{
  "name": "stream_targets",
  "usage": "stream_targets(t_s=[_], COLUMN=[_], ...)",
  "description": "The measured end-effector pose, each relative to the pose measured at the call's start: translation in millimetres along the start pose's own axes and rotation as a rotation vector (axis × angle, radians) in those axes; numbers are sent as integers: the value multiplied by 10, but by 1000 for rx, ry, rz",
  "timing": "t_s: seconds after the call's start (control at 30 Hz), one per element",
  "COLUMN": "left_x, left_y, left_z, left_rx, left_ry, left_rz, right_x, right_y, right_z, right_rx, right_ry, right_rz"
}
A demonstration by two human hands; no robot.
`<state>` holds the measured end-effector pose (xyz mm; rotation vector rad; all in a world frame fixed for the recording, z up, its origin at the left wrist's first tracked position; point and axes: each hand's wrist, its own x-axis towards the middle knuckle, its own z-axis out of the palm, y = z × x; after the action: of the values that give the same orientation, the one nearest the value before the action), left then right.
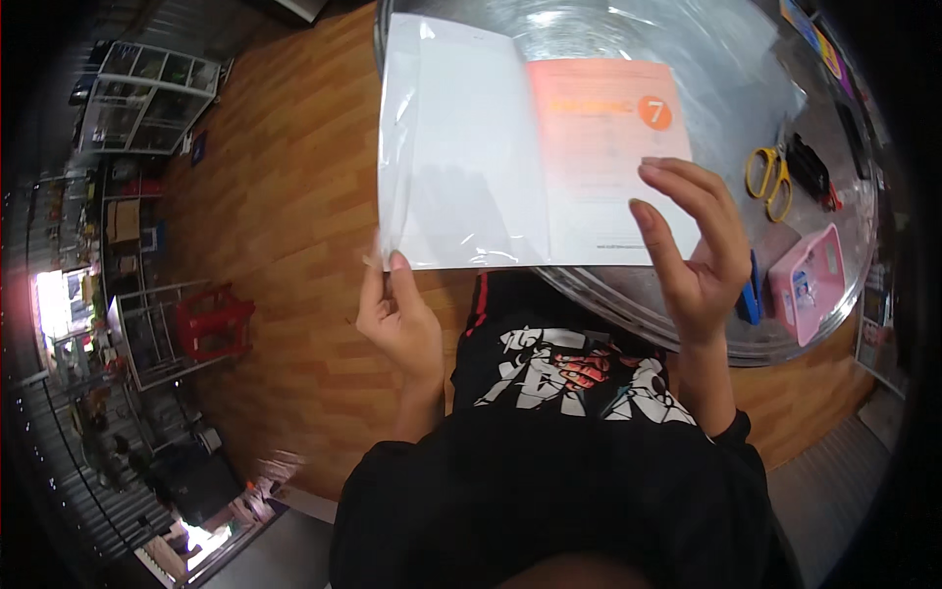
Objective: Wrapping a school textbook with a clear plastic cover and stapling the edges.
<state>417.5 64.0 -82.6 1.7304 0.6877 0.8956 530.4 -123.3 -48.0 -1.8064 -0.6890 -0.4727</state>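
Note:
A book (476, 157) lies open in front of me, partly over the near left rim of a round metal table (736, 59). Its left side is white, and the right page is pale orange with a round orange mark. Clear plastic film (399, 128) wraps the left cover and sticks out past its edge. My left hand (404, 319) pinches the lower left corner of the film-wrapped cover. Over the right page's outer edge is my right hand (702, 245), fingers apart and slightly curled, with nothing visible in it.
Yellow-handled scissors (778, 187) and a black object (809, 169) lie on the table's right side. Nearer me are a pink plastic basket (829, 270) and a blue object (751, 294), partly behind my right hand. A red stool (216, 322) stands on the wooden floor to the left.

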Motion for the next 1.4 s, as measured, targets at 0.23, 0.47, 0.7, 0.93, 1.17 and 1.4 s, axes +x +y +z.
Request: stream_targets(t_s=[0.23, 0.47, 0.7, 0.93, 1.17, 1.4], left_x=[13, 15, -20, -29, -27, -4], left_y=[-71, -2, 58, 0, -44, -86], left_z=[-8, 45, 127, 84, -40, 20], left_rx=[-15, -103, -109, -240, 144, 153], left_ry=[115, 104, 110, 87, -15, 62], left_rz=[-85, -56, 14, 9, 177, 287], right_x=[-52, -45, 177, 207, 131, 160], right_y=[-53, -147, -328, -257, -215, -210], right_z=[228, 541, 1012, 1076, 1055, 1038], right_rx=[84, 135, 153, 127, 131, 124], right_ry=[-148, -309, -364, -468, -440, -458], right_rz=[28, -59, -343, -542, -527, -571])
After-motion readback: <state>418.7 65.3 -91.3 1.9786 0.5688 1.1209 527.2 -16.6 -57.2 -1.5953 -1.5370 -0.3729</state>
